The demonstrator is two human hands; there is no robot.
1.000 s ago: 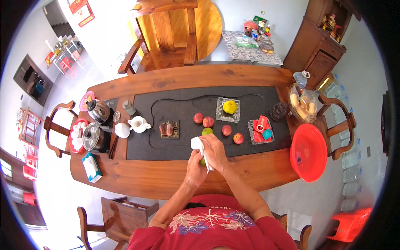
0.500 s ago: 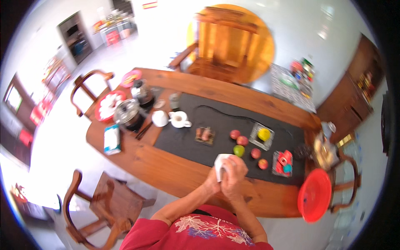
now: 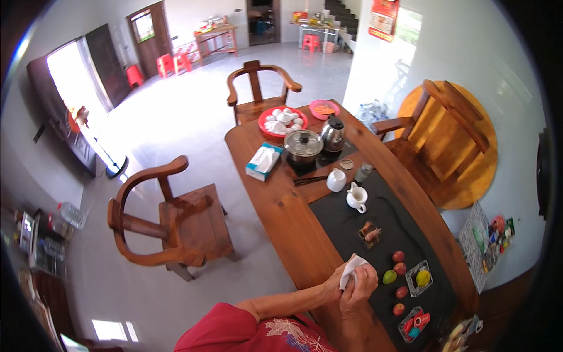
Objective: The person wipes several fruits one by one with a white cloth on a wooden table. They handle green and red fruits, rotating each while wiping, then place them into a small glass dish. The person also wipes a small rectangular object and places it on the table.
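Observation:
My left hand (image 3: 335, 283) and my right hand (image 3: 360, 288) are together above the near edge of the wooden table, closed around a folded white tissue (image 3: 352, 268). The tissue stands out at the top between the fingers. Just to the right of my hands, on the dark tabletop inlay, lie a green fruit (image 3: 389, 276) and several red fruits (image 3: 399, 268). Beyond my hands, small brown pieces (image 3: 370, 233) sit on a little clear dish.
A yellow fruit (image 3: 423, 278) rests in a glass dish; another dish holds red packets (image 3: 415, 322). Farther off stand a white teapot (image 3: 356, 198), a white cup (image 3: 336, 180), a lidded pot (image 3: 303, 145), a kettle (image 3: 333, 134) and a tissue pack (image 3: 264, 161). A wooden chair (image 3: 196, 217) is at left.
My view has swung to the left, so the table now runs away from me and more of the room shows. Both hands still hold the tissue, gripped slightly differently.

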